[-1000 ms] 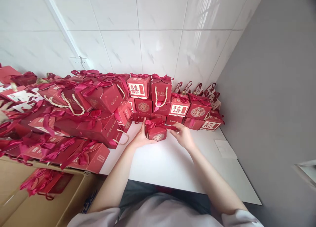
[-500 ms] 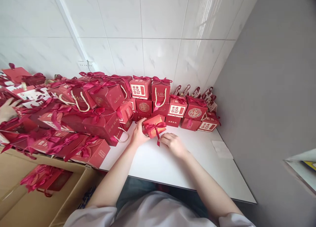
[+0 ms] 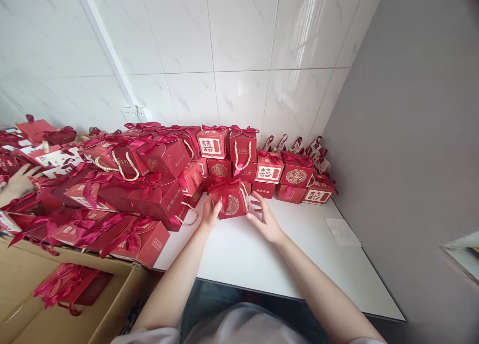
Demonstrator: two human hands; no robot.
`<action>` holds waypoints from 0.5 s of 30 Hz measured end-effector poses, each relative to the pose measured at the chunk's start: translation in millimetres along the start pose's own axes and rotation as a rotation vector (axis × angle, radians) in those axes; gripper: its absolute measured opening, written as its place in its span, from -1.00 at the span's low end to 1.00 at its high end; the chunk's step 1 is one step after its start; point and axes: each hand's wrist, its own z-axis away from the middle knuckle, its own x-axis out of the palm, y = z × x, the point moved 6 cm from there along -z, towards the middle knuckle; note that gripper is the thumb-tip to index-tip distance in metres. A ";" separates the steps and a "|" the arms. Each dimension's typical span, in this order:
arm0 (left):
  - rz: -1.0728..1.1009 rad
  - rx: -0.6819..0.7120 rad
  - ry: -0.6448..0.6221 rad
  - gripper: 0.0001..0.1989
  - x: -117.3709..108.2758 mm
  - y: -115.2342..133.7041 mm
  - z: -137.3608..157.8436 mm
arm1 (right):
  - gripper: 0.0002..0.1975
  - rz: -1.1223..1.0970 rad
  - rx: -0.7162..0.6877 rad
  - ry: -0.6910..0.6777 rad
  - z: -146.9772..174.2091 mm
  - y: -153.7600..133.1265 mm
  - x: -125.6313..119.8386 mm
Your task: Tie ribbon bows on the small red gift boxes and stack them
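A red gift box with a gold round print and a ribbon bow stands upright in front of me. My left hand grips its left side, thumb on the front face. By the box's right side, near the rope handle, my right hand is open with fingers spread. Whether its thumb touches the box I cannot tell. Stacked red gift boxes with ribbons stand just behind, against the wall.
Many ribboned boxes are piled to the left. Below them, an open cardboard carton holds a red box. At far left is another person's hand. A white paper lies on the white table, beside a grey partition.
The box has turned from showing its bowed top to standing with its printed side towards me. My right hand has let go of the ribbon and opened beside the box.
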 end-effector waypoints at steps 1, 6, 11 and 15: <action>0.031 -0.011 -0.036 -0.33 4.2 -2.7 0.1 | -0.28 -0.128 0.023 -0.028 -0.1 1.1 4.9; 0.152 -0.089 -0.108 -0.29 25.8 -15.5 3.7 | -0.21 -0.533 0.104 -0.046 -0.9 9.2 24.5; 0.228 -0.093 -0.103 -0.27 32.3 -20.2 2.2 | -0.21 -0.621 0.215 -0.005 -1.8 26.6 31.0; 0.254 -0.039 -0.099 -0.31 30.2 -15.4 -0.2 | -0.24 -0.698 0.260 -0.036 -2.7 32.4 31.0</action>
